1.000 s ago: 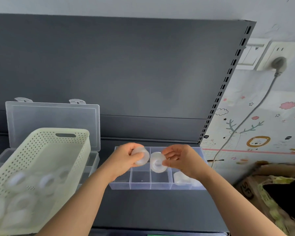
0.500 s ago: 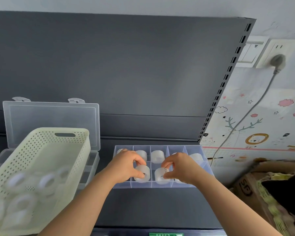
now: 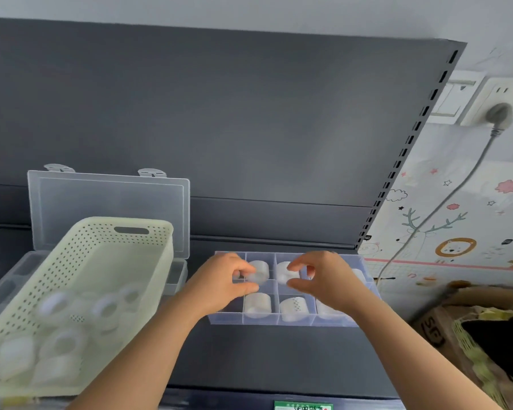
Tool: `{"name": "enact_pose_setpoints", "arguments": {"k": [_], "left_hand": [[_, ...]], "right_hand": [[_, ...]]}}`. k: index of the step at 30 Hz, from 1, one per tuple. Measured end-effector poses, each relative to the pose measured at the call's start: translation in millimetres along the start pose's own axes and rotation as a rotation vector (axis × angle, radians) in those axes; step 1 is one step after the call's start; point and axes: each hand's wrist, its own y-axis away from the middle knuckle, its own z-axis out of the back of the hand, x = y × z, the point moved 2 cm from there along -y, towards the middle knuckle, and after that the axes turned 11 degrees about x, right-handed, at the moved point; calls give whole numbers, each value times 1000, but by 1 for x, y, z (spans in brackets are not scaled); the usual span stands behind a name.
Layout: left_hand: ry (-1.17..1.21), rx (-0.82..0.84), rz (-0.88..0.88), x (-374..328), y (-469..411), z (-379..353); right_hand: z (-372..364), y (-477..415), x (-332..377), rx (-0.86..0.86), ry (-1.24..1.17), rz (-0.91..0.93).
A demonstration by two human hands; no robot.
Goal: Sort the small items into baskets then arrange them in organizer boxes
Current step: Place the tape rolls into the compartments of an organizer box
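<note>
Head view: a person's two bare forearms reach over a dark shelf point(image 3: 264, 356) to a clear organizer box point(image 3: 279, 321).
Left hand point(image 3: 222, 287): over the box's left compartments, fingers curled, thumb and forefinger a little apart. A blurred tape roll point(image 3: 259, 269) shows in the gap, and I cannot tell whether the hand grips it.
Right hand point(image 3: 326, 282): over the middle compartments, thumb and forefinger curved and apart, clamped on nothing.
Back row: a second roll point(image 3: 283, 272) stands just beside the right forefinger.
Front row: two rolls point(image 3: 256, 304) stand upright in neighbouring compartments, clear of both hands.
Cream basket point(image 3: 163, 261): left of the box, tilted, with more rolls point(image 3: 62, 335) in its near end.
Second organizer point(image 3: 110, 211): behind the basket, lid upright.
Far right: a cardboard box point(image 3: 444, 332).
</note>
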Motion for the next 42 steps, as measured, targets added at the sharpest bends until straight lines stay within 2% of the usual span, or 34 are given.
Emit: {"name": "enact_pose_setpoints", "arguments": {"k": [4, 7, 10, 13, 18, 22, 26, 30, 32, 37, 42], "left_hand": [[113, -201, -25, 19, 41, 51], [112, -268, 55, 57, 80, 90], [80, -173, 189, 102, 115, 116], [7, -19, 292, 133, 134, 119], [-44, 109, 258, 153, 129, 110], [-71, 147, 205, 159, 120, 106], [126, 9, 139, 168, 120, 118], [216, -322, 116, 175, 122, 147], [259, -401, 102, 176, 122, 156], [404, -384, 122, 183, 124, 160], [505, -362, 142, 189, 126, 158]], "right_hand": [[-5, -16, 62, -55, -41, 138], [-26, -33, 116, -23, -131, 225], [-52, -48, 167, 48, -155, 291], [-75, -60, 200, 108, -85, 259], [-95, -69, 220, 97, 20, 175], [-101, -73, 226, 101, 47, 105], [-103, -78, 229, 128, 135, 78], [-108, -92, 237, 199, 258, 95], [-113, -101, 242, 260, 345, 90], [-120, -118, 253, 319, 491, 99], [-118, -124, 260, 341, 480, 133]]}}
